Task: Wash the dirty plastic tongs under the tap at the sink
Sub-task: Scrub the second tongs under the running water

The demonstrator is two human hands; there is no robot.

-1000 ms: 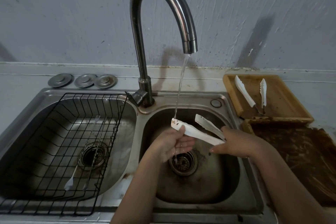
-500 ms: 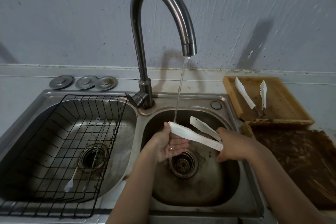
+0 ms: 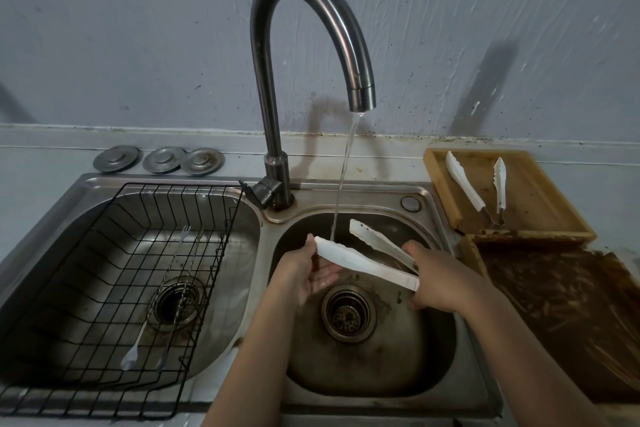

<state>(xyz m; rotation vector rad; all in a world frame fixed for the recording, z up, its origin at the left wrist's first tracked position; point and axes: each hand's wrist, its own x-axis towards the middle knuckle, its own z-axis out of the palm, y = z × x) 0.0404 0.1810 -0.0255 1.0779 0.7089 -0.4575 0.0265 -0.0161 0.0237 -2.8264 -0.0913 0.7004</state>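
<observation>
Water (image 3: 343, 184) from tap (image 3: 311, 10) hits white tongs (image 3: 363, 260); right hand (image 3: 440, 281) grips their hinge end, left hand (image 3: 301, 270) pinches one tip.

**Two hands, one grip each end**

My left forearm (image 3: 256, 357) comes up from below, and my right forearm (image 3: 519, 357) angles in from the lower right. They close toward each other. The left hand (image 3: 304, 274) is turned palm up and wet. Its thumb lies on top of the near blade tip of the tongs (image 3: 363, 260), with the fingers stretched out underneath toward my right hand, so it pinches lightly. The right hand (image 3: 440, 281) shows me its back, knuckles up. Its fingers are curled round the joined end, and the fingertips are tucked out of sight below. The wrists are level and the two hands are apart.
</observation>
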